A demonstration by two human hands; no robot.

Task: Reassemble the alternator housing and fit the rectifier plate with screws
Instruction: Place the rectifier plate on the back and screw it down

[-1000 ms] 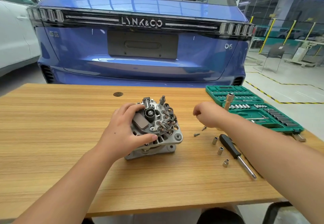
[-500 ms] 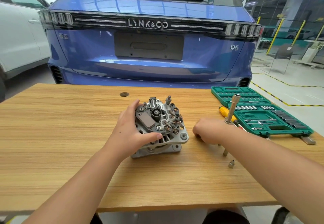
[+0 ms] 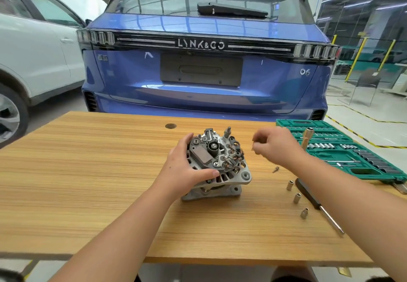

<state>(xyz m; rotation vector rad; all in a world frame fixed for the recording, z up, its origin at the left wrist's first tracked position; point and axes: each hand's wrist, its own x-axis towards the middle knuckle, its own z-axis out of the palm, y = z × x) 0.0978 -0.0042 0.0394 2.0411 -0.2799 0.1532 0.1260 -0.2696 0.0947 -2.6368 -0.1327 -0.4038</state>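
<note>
On the near right of the light wooden table (image 3: 88,193) lie three small silver sockets (image 3: 296,198) beside a black-handled screwdriver (image 3: 308,194). Just beyond them rests one loose dark screw (image 3: 275,169). At the table's middle stands the grey cast-metal alternator (image 3: 220,167), tilted, its rectifier plate (image 3: 233,156) facing up; the left hand (image 3: 182,169) grips its left side, thumb across the housing. The right hand (image 3: 275,147) hovers blurred beside it, fingers curled; whether they pinch anything, I cannot tell. Farther right sits a green plastic socket-set case (image 3: 334,149). Behind stands a blue car (image 3: 204,79).
</note>
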